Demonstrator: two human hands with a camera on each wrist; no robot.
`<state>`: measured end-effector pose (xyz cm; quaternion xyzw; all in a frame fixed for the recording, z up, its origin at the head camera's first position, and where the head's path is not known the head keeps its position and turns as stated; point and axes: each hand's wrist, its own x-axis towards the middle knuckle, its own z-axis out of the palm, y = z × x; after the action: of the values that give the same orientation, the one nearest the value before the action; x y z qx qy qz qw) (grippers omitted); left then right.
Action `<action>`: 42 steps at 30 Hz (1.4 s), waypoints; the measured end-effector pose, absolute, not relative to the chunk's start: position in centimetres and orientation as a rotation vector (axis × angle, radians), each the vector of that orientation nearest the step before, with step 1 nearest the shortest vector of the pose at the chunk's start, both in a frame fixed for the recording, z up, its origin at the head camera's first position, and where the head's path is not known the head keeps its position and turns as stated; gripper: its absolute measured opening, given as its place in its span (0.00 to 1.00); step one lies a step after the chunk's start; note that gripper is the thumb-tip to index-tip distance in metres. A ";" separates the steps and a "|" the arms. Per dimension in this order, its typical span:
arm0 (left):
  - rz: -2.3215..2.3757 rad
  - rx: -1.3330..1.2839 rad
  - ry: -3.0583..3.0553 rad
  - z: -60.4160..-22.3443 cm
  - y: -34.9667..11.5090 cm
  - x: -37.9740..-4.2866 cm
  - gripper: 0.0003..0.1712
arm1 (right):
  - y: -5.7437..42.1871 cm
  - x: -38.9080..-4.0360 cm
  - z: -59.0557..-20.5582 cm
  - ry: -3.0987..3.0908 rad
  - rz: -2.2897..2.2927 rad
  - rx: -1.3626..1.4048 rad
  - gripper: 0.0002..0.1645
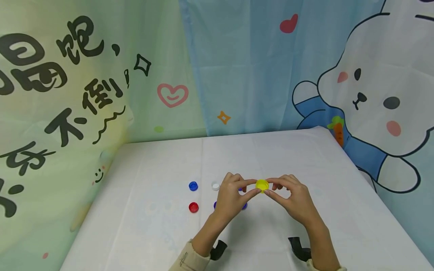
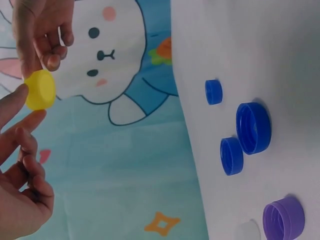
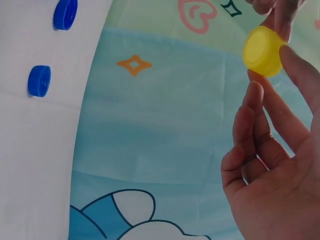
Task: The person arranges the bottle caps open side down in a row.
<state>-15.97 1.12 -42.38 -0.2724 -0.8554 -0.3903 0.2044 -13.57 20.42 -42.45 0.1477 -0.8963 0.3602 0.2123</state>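
Note:
A yellow bottle cap point(image 1: 262, 185) is raised above the white table, its hollow side facing the head camera. My left hand point(image 1: 232, 194) pinches its left side between thumb and index finger. From the right, my right hand point(image 1: 295, 197) pinches the opposite side the same way. In the left wrist view the yellow cap point(image 2: 41, 90) shows side-on between both hands' fingertips. The right wrist view has its smooth closed top in sight. Other fingers of the right hand point(image 3: 270, 160) curl loosely below the cap.
On the white table point(image 1: 152, 233) lie a blue cap point(image 1: 193, 186), a red cap point(image 1: 193, 207) and a white cap point(image 1: 215, 185). Behind the left hand, more caps are partly hidden. A purple cap point(image 2: 285, 218) stands near several blue ones. Printed curtains point(image 1: 237, 75) hang behind.

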 end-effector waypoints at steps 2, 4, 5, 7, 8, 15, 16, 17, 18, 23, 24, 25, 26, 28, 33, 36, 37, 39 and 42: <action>-1.104 -0.755 -2.391 -42.4 1.1 -16.0 0.16 | 20.4 -13.6 -42.5 -2.486 0.995 0.410 0.18; -1.118 -0.749 -2.398 -42.4 1.1 -15.9 0.16 | 20.4 -13.6 -42.5 -2.482 0.992 0.411 0.18; -1.123 -0.747 -2.402 -42.4 1.1 -15.9 0.16 | 20.4 -13.6 -42.6 -2.480 0.991 0.412 0.18; -1.137 -0.744 -2.407 -42.5 1.0 -15.9 0.16 | 20.4 -13.5 -42.6 -2.473 0.991 0.415 0.18; -1.142 -0.744 -2.408 -42.5 1.0 -15.9 0.16 | 20.3 -13.5 -42.6 -2.470 0.992 0.418 0.18; -1.192 -0.750 -2.392 -42.7 1.1 -16.0 0.16 | 20.4 -13.5 -42.8 -2.433 1.002 0.421 0.18; -1.202 -0.752 -2.391 -42.7 1.2 -16.0 0.16 | 20.4 -13.5 -42.8 -2.426 1.007 0.423 0.18; -1.218 -0.752 -2.390 -42.7 1.2 -16.1 0.16 | 20.4 -13.5 -42.8 -2.420 1.011 0.423 0.18; -1.239 -0.750 -2.390 -42.7 1.2 -16.1 0.16 | 20.4 -13.5 -42.8 -2.415 1.015 0.424 0.18; -1.426 -0.650 -2.455 -42.5 1.2 -16.1 0.16 | 20.4 -13.5 -42.8 -2.404 1.029 0.426 0.18; -1.497 -0.609 -2.482 -42.5 1.1 -16.1 0.17 | 20.4 -13.5 -42.8 -2.404 1.031 0.425 0.18; -1.573 -0.556 -2.513 -42.5 1.1 -16.1 0.17 | 20.4 -13.5 -42.8 -2.403 1.033 0.425 0.19; -1.657 -0.501 -2.542 -42.4 1.1 -16.1 0.17 | 20.4 -13.5 -42.7 -2.403 1.038 0.425 0.19; -1.836 -0.381 -2.588 -42.5 1.0 -16.1 0.17 | 20.3 -13.4 -42.7 -2.403 1.046 0.427 0.19; -2.143 -0.220 -2.609 -42.8 1.0 -16.4 0.19 | 20.2 -13.3 -42.7 -2.405 1.042 0.428 0.19; -2.214 -0.203 -2.607 -42.9 1.1 -16.6 0.19 | 20.2 -13.3 -42.7 -2.404 1.036 0.437 0.20; -2.220 -0.197 -2.614 -42.9 1.2 -16.6 0.19 | 20.2 -13.3 -42.7 -2.403 1.036 0.442 0.20; -2.233 -0.176 -2.623 -42.9 1.2 -16.7 0.19 | 20.2 -13.4 -42.7 -2.405 1.037 0.448 0.20; -2.240 -0.160 -2.634 -43.0 1.2 -16.7 0.20 | 20.1 -13.3 -42.8 -2.410 1.042 0.449 0.20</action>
<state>-16.73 1.23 -43.05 -0.0456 -0.7513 -0.6388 -0.1594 -13.34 20.15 -42.80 0.1637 -0.8791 0.3800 0.2365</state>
